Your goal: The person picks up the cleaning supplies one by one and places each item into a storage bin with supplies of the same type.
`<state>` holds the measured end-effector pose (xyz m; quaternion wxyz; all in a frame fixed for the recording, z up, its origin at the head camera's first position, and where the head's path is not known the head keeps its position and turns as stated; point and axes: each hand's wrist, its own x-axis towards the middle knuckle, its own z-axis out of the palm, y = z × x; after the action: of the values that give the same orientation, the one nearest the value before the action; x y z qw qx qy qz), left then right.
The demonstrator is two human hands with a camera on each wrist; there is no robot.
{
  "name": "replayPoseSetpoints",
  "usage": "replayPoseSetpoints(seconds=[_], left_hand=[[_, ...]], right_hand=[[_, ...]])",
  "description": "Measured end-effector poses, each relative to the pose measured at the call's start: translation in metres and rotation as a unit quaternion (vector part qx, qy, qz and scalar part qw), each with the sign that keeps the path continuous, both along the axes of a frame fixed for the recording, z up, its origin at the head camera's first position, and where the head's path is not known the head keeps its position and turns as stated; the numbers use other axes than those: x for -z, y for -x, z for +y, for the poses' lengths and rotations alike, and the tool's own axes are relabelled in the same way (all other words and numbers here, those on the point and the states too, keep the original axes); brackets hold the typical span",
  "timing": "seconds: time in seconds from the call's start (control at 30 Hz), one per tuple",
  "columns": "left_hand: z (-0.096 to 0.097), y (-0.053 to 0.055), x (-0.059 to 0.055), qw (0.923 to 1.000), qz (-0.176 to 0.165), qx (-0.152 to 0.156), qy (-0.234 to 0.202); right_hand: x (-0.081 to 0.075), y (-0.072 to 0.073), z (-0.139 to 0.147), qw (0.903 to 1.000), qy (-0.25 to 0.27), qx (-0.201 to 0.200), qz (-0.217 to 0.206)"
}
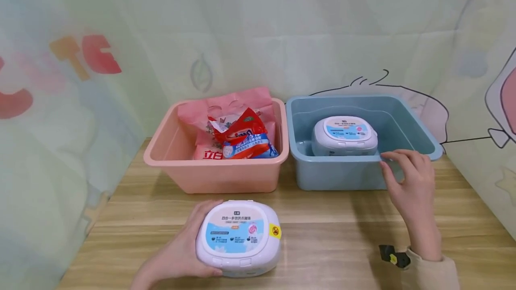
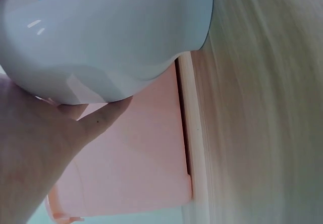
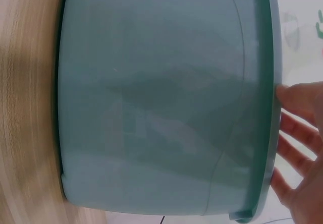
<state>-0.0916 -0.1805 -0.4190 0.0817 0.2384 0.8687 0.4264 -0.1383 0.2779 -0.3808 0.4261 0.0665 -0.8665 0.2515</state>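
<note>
My left hand [image 1: 187, 240] grips a white laundry pod box [image 1: 238, 232] by its left side, with the thumb along the front and the fingers behind. The box has a blue and white label and a yellow sticker, and is in front of the pink bin. In the left wrist view, fingers [image 2: 103, 120] press the smooth side of the box. A matching pod box [image 1: 345, 135] sits inside the blue bin [image 1: 342, 173]. At that bin's front rim is my right hand [image 1: 415, 182], its fingers spread and loosely bent, the fingertips at the rim.
The pink bin [image 1: 234, 177] stands left of the blue one, close beside it. It holds a pink bag [image 1: 189, 115] and red and blue packets [image 1: 246, 135]. Both bins stand on the wooden table [image 1: 322, 240], before a printed cloth backdrop [image 1: 242, 35].
</note>
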Motion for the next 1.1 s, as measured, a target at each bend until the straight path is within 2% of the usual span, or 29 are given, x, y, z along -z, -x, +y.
replayPoseSetpoints(seconds=[0.2,0.43,0.57,0.77,1.0,1.1], left_hand=[[0.002,-0.002,-0.001,0.9992,-0.037,-0.016,0.005],[0.007,-0.005,0.0,0.9999,-0.002,-0.005,0.009],[0.013,-0.008,-0.001,0.9997,-0.012,-0.021,0.001],[0.02,-0.011,-0.002,0.9989,0.005,-0.046,0.006],[0.026,-0.015,-0.003,0.9968,-0.041,-0.069,-0.006],[0.027,-0.016,-0.004,0.9963,-0.046,-0.072,-0.01]], right_hand=[[-0.001,-0.001,-0.001,0.9999,0.005,0.004,-0.013],[-0.001,-0.002,-0.002,0.9997,0.01,0.006,-0.02],[0.0,-0.001,-0.001,0.9998,0.01,0.005,-0.016],[-0.001,0.0,-0.001,0.9999,0.009,0.005,-0.012],[-0.001,-0.001,-0.001,0.9998,0.012,0.004,-0.014],[-0.001,-0.001,-0.001,0.9998,0.012,0.004,-0.014]])
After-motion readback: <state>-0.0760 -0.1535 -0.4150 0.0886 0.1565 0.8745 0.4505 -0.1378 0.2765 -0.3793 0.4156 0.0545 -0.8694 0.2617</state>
